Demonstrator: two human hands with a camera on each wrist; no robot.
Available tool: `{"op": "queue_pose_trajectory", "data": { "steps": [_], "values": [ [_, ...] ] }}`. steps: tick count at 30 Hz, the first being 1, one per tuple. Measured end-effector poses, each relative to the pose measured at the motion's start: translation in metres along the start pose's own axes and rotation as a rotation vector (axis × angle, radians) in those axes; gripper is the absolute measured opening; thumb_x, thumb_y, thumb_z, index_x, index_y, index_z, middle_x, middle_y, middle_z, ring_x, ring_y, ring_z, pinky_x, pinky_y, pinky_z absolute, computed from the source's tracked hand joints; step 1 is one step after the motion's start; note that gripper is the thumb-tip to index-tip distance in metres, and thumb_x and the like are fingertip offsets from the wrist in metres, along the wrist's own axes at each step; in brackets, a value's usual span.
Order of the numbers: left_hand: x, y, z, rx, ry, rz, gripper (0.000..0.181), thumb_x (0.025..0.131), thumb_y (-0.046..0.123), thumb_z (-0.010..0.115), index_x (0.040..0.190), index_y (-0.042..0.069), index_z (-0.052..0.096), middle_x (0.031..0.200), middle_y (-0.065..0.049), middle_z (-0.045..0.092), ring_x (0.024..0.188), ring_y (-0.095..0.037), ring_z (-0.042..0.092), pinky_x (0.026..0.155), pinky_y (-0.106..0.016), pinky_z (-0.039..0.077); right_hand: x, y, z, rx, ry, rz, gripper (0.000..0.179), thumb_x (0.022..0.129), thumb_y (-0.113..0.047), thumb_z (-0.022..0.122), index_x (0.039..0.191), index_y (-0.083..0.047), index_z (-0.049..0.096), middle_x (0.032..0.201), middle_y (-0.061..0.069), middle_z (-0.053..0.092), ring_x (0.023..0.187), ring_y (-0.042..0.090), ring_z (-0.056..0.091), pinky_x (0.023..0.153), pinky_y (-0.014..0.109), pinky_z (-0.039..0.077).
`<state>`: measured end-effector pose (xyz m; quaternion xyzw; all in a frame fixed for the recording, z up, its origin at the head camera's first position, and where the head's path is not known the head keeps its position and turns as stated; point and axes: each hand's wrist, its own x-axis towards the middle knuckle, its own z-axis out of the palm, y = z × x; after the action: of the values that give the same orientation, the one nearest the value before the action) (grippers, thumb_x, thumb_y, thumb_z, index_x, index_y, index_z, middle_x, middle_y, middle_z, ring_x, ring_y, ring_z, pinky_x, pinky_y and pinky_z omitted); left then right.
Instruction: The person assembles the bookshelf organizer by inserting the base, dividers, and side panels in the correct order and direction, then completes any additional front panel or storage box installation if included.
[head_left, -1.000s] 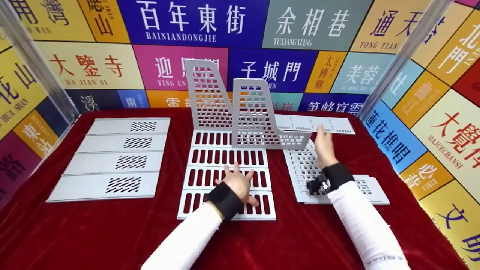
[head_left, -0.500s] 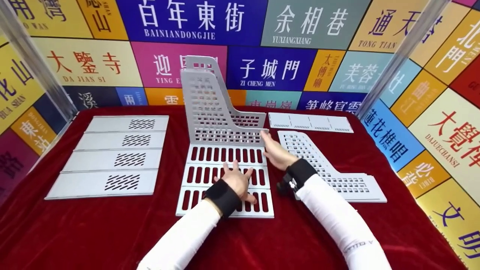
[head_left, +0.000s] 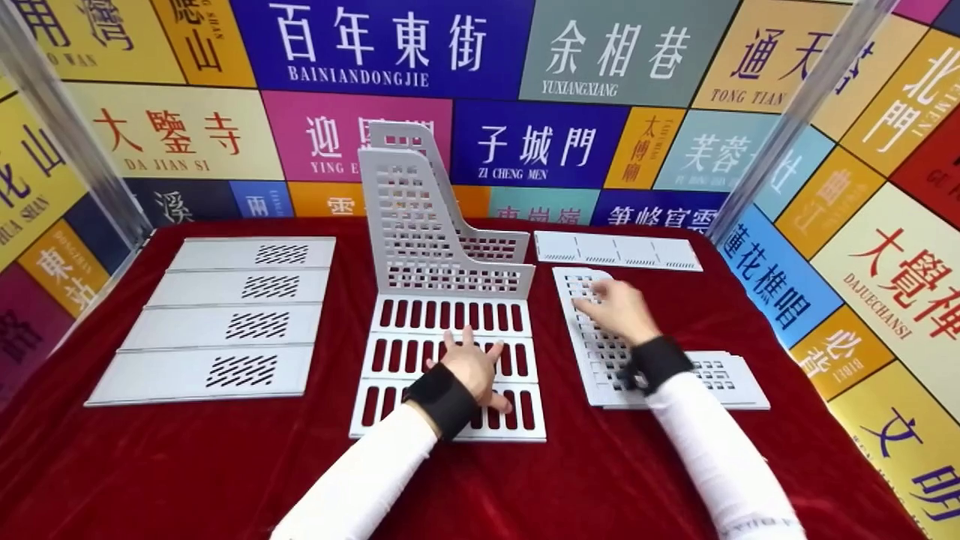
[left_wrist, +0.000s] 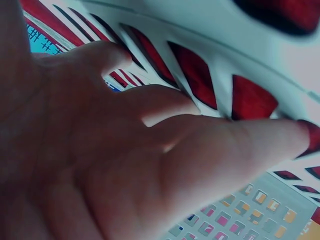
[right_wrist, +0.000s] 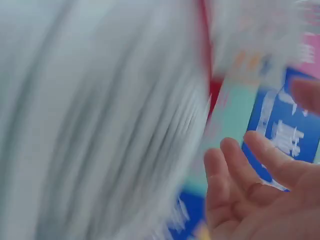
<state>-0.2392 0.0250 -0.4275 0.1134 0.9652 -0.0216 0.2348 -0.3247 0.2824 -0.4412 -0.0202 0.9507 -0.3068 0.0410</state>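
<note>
My left hand (head_left: 471,371) rests with spread fingers on a pale grey slotted panel (head_left: 405,335) lying in the middle. In the left wrist view its thumb and fingers (left_wrist: 235,145) lie straight along the slots. Two L-shaped perforated side panels stand upright across the slotted panel's far part: the nearer one (head_left: 386,259) in front, the farther one (head_left: 409,133) partly hidden. My right hand (head_left: 619,307) is above a stack of flat L-shaped perforated panels (head_left: 709,396), partly covering it. Its fingers are loosely bent around nothing; the right wrist view is blurred by motion.
To the left lies a pale folded panel (head_left: 180,326) with slanted slots. A narrow white strip panel (head_left: 616,250) lies at the back right. Red velvet cloth (head_left: 247,465) covers the table, with clear posts (head_left: 795,120) and a printed wall behind.
My right hand brought the nearer side panel left onto the slotted panel, let go of it, and moved back right over the flat stack. My left hand stays in place.
</note>
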Motion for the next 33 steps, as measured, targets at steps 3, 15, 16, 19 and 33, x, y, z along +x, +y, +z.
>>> {"op": "queue_pose_trajectory", "data": {
  "steps": [3, 15, 16, 19, 33],
  "values": [
    [0.001, -0.001, -0.001, -0.015, -0.001, -0.003, 0.106, 0.075, 0.073, 0.071, 0.160, 0.040, 0.016, 0.170, -0.016, 0.003, 0.154, -0.047, 0.009, 0.109, -0.064, 0.040, -0.010, 0.020, -0.017, -0.279, -0.052, 0.118, 0.097, 0.077, -0.057, 0.079, 0.139, 0.009, 0.045, 0.134, 0.038, 0.047, 0.124, 0.055, 0.046, 0.102, 0.066, 0.043],
    [0.001, -0.001, 0.002, -0.057, -0.002, -0.010, 0.107, 0.076, 0.071, 0.072, 0.160, 0.040, 0.014, 0.170, -0.015, 0.002, 0.154, -0.046, 0.008, 0.110, -0.065, 0.038, -0.012, 0.046, -0.046, -0.366, -0.191, 0.250, 0.075, 0.069, -0.049, 0.088, 0.109, 0.006, 0.054, 0.098, 0.019, 0.059, 0.087, 0.031, 0.055, 0.083, 0.049, 0.049],
    [0.001, -0.001, 0.002, -0.060, -0.002, -0.013, 0.106, 0.076, 0.071, 0.072, 0.160, 0.040, 0.014, 0.170, -0.014, 0.002, 0.155, -0.045, 0.008, 0.110, -0.065, 0.038, -0.013, 0.048, -0.047, -0.354, -0.178, 0.247, 0.077, 0.069, -0.047, 0.089, 0.112, 0.006, 0.053, 0.100, 0.020, 0.059, 0.089, 0.033, 0.055, 0.084, 0.051, 0.048],
    [0.001, -0.001, 0.001, -0.059, 0.001, -0.019, 0.106, 0.076, 0.070, 0.072, 0.160, 0.040, 0.015, 0.170, -0.014, 0.003, 0.155, -0.045, 0.008, 0.110, -0.066, 0.038, -0.013, 0.053, -0.049, -0.313, -0.150, 0.221, 0.089, 0.070, -0.041, 0.090, 0.126, 0.011, 0.045, 0.109, 0.029, 0.059, 0.097, 0.039, 0.058, 0.090, 0.053, 0.049],
    [0.002, 0.000, 0.001, -0.072, -0.007, -0.031, 0.106, 0.075, 0.070, 0.073, 0.160, 0.041, 0.015, 0.170, -0.013, 0.001, 0.156, -0.043, 0.007, 0.111, -0.066, 0.036, -0.014, 0.024, -0.067, 0.394, -0.082, -0.011, 0.045, 0.094, -0.016, 0.070, 0.129, 0.002, 0.049, 0.114, 0.009, 0.072, 0.086, 0.015, 0.072, 0.077, 0.031, 0.060]
  ]
}}
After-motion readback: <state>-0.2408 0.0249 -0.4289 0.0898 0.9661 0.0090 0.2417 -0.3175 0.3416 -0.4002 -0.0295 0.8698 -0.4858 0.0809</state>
